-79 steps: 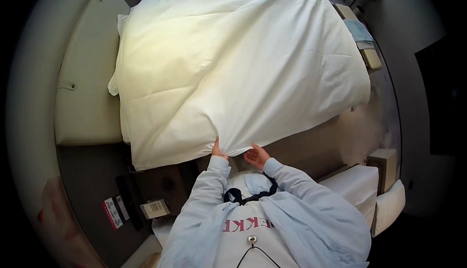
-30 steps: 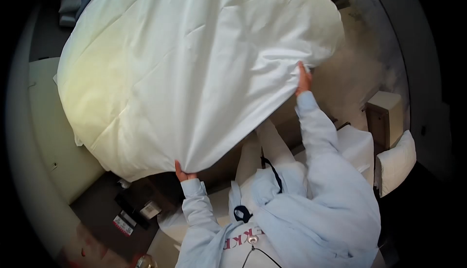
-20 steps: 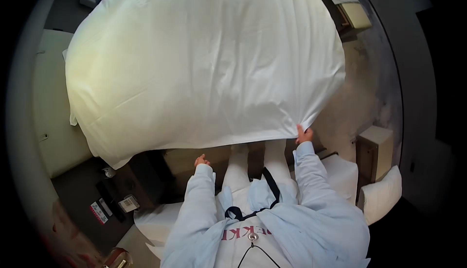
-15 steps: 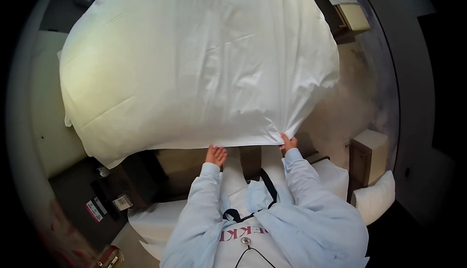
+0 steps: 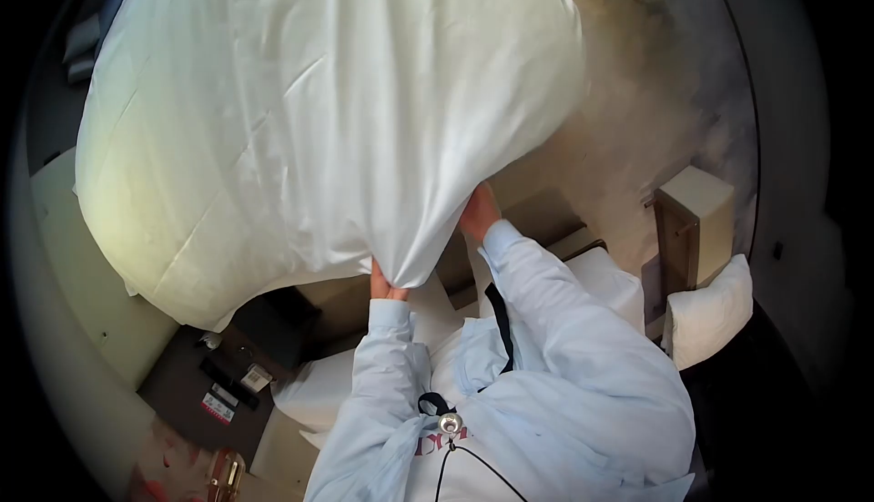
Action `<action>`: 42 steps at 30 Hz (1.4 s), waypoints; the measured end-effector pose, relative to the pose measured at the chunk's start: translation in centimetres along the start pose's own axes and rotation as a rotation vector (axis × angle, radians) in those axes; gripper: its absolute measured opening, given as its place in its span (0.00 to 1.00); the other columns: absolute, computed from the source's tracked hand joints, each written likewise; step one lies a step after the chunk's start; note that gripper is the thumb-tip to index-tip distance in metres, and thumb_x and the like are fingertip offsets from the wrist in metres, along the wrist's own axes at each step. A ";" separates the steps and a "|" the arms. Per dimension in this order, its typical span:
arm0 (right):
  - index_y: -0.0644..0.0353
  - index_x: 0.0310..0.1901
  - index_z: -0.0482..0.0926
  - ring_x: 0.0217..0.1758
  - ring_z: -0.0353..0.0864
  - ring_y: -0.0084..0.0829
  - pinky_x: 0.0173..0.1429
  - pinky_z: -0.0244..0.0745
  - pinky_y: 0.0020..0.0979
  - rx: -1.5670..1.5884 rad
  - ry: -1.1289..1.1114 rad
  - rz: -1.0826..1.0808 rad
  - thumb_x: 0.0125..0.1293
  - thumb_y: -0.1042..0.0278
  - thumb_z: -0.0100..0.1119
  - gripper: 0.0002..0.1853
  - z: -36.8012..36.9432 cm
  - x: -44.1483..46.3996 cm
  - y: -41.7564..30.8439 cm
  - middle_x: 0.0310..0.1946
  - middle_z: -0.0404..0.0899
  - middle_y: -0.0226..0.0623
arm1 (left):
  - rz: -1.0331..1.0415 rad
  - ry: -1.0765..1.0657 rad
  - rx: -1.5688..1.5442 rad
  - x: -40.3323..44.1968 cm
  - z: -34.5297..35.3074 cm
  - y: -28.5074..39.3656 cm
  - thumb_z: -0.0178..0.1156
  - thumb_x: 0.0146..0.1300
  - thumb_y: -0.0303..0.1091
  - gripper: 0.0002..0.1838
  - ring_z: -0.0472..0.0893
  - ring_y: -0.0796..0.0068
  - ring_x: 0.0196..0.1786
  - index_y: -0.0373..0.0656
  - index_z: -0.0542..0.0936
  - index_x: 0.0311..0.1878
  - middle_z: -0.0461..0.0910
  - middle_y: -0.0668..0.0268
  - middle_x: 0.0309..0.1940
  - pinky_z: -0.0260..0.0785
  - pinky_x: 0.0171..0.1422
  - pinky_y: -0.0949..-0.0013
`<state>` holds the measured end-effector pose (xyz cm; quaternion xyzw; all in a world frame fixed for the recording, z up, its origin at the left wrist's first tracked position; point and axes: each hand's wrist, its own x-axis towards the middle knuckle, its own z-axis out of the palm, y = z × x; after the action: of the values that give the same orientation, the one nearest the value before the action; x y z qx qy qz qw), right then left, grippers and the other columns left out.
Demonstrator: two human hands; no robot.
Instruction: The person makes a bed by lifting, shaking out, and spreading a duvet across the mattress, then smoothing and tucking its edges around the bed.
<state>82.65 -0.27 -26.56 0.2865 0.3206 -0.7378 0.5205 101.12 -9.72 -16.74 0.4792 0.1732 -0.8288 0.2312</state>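
Note:
A large white bed sheet [image 5: 309, 120] with fold creases spreads across the upper part of the view. My left hand [image 5: 386, 285] is closed on its near edge, where long folds gather into a drooping point. To the right and a little farther off, my right hand [image 5: 480, 212] grips the sheet's side edge. The cloth covers the fingertips of both hands. Between them the edge hangs in a slanted line.
On the right stand a cream-sided wooden cabinet [image 5: 699, 220] and a white pillow [image 5: 710, 313]. A dark desk [image 5: 173, 388] at lower left carries cards and small items. White bedding [image 5: 314, 388] lies behind me. Patterned carpet [image 5: 637, 74] runs along the right.
My left hand has closed on the sheet's near edge. My right hand has moved up and left along the side, drawing the near right corner inward. The view has shifted.

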 end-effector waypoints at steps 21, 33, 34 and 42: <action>0.56 0.20 0.65 0.22 0.69 0.25 0.25 0.68 0.28 -0.377 0.945 -1.012 0.51 0.68 0.62 0.13 -11.9 -5.7 -27.8 0.20 0.70 0.30 | -0.218 0.640 0.420 3.2 -7.7 -10.0 0.60 0.54 0.36 0.15 0.61 0.77 0.12 0.46 0.64 0.19 0.58 0.69 0.07 0.63 0.21 0.74; 0.54 0.29 0.64 0.11 0.68 0.24 0.08 0.57 0.23 -0.963 1.036 -0.438 0.47 0.68 0.61 0.13 -13.2 1.5 -23.9 0.18 0.71 0.32 | 0.382 0.467 0.330 2.7 -9.9 -2.8 0.57 0.52 0.26 0.13 0.65 0.78 0.13 0.49 0.62 0.22 0.62 0.71 0.12 0.63 0.15 0.71; 0.54 0.30 0.64 0.12 0.68 0.24 0.09 0.57 0.22 -0.970 0.872 -0.318 0.48 0.69 0.60 0.13 -10.3 1.6 -21.8 0.18 0.72 0.33 | 0.391 0.434 0.325 2.5 -9.8 -2.6 0.57 0.51 0.26 0.13 0.66 0.79 0.13 0.49 0.62 0.22 0.63 0.71 0.13 0.64 0.15 0.72; 0.50 0.31 0.62 0.13 0.66 0.21 0.12 0.56 0.20 -1.501 -0.270 -0.177 0.51 0.70 0.58 0.12 2.9 11.5 -0.5 0.27 0.75 0.34 | 0.524 0.268 0.228 -4.2 -9.9 6.8 0.58 0.52 0.26 0.14 0.66 0.81 0.12 0.49 0.61 0.23 0.63 0.72 0.11 0.63 0.13 0.75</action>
<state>78.56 -9.10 -33.30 -0.2630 0.6909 -0.3899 0.5490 113.71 -9.42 -18.28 0.6352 -0.0211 -0.6847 0.3569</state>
